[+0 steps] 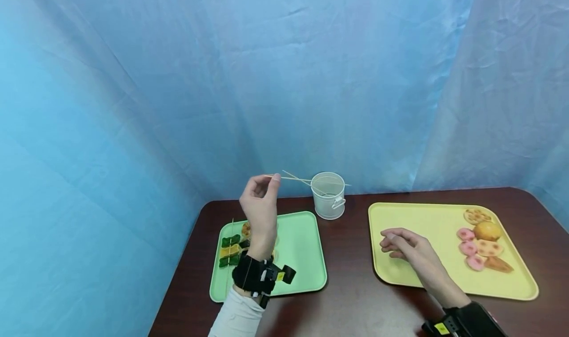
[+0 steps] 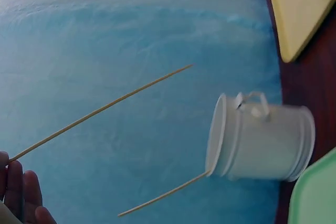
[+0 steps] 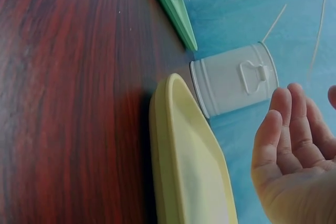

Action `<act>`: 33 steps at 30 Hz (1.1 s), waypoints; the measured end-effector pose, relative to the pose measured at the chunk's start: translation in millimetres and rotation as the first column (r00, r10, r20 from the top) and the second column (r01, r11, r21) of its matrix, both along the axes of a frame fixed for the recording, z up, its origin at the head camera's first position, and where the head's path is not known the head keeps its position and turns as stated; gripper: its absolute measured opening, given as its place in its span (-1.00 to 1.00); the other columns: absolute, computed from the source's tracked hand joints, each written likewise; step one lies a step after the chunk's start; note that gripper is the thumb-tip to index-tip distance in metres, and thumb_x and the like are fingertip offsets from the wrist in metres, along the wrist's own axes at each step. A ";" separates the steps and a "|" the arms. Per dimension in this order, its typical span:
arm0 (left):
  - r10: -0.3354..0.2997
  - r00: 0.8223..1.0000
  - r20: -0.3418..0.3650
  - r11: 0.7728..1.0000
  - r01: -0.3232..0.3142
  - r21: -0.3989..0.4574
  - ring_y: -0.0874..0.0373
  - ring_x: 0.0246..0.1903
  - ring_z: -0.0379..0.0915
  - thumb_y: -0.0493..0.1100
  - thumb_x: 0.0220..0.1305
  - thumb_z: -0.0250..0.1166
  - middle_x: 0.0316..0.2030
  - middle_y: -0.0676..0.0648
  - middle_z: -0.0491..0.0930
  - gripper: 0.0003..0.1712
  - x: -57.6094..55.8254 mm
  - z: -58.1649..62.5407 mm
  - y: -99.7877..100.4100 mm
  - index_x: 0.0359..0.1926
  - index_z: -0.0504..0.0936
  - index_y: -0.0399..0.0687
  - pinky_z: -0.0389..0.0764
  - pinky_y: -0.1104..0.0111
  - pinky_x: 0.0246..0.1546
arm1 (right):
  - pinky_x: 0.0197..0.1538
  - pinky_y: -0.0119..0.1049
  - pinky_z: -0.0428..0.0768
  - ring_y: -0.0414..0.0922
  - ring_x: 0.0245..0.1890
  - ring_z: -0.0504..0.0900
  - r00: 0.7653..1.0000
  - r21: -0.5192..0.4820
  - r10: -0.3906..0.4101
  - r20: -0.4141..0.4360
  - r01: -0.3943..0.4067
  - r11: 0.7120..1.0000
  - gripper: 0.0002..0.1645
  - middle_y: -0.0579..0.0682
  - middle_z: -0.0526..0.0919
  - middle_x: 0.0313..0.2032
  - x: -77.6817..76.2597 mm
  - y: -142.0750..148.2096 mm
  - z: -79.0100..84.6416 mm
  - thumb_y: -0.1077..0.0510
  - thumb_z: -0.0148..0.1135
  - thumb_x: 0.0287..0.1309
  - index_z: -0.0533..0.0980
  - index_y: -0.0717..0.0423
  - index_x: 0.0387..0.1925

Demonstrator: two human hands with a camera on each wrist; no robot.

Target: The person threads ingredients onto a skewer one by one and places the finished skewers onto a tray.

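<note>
My left hand [image 1: 262, 213] is raised above the green tray and pinches one end of a thin wooden skewer [image 2: 102, 109] between thumb and fingers. The skewer points rightward, its far part passing across the mouth of a small white bucket [image 1: 329, 206] in the head view. A second skewer [image 2: 163, 196] leans in the bucket, sticking out over its rim. Over the left part of the yellow tray [image 1: 400, 213] hovers my right hand [image 1: 413, 253], its fingers loosely bent and holding nothing.
On the green tray [image 1: 302, 253], a loaded skewer with green and yellow food pieces [image 1: 229, 251] lies at the left, partly behind my left wrist. Toy-like foods sit at the yellow tray's right: pink rings [image 1: 468, 248], a round yellow piece [image 1: 487, 231] and others. Blue cloth hangs behind.
</note>
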State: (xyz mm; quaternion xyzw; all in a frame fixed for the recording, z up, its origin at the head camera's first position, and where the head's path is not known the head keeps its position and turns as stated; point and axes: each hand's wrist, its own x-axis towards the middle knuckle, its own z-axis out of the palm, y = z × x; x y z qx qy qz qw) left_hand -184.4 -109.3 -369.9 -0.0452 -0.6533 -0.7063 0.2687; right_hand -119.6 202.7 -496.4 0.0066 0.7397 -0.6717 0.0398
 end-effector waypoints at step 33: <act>-0.303 0.868 0.393 0.881 0.098 0.462 0.04 -0.12 0.65 -0.13 0.37 0.41 -0.24 -0.04 0.70 -0.81 22.2 -86.9 49.2 -0.18 0.61 -0.14 0.49 0.33 -0.16 | 0.04 -0.39 0.63 -0.21 0.03 0.72 0.998 -0.691 -0.039 -0.046 -0.004 0.723 -0.64 -0.09 0.78 -0.03 -10.5 -13.6 7.0 0.15 -0.02 0.61 0.66 0.07 0.15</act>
